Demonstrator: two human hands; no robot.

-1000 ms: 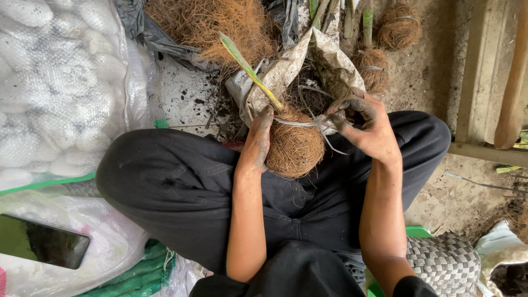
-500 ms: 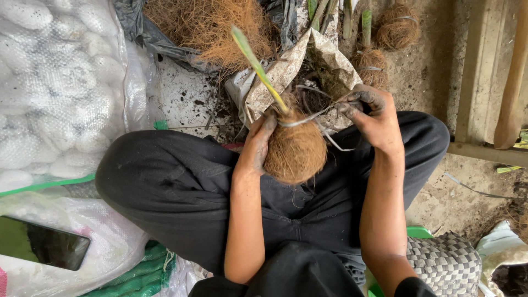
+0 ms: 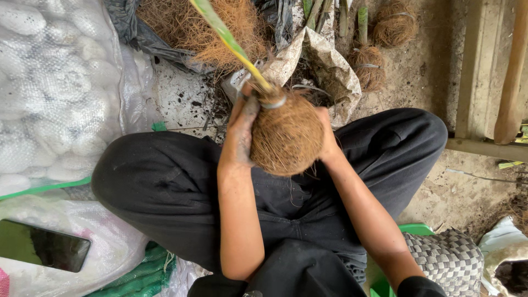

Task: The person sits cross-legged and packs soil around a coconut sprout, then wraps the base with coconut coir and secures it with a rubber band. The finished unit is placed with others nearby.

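Both hands clasp the fibre ball (image 3: pixel 287 137) above the lap; left hand (image 3: pixel 240 135) presses its side, thumb at the tie band (image 3: pixel 273 102); right hand (image 3: pixel 326 137) cups the opposite side (mostly hidden); green shoot (image 3: pixel 228 38) rises from the top; paper bag (image 3: pixel 324 66) lies just behind.

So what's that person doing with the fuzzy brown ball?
A person sits cross-legged on the ground and holds a ball of brown coconut fibre between both hands. A green shoot sticks out of its top, where a pale band is tied around the neck. The left hand presses one side, the right hand the other. More loose fibre lies in a heap ahead, and two similar wrapped balls sit nearby.
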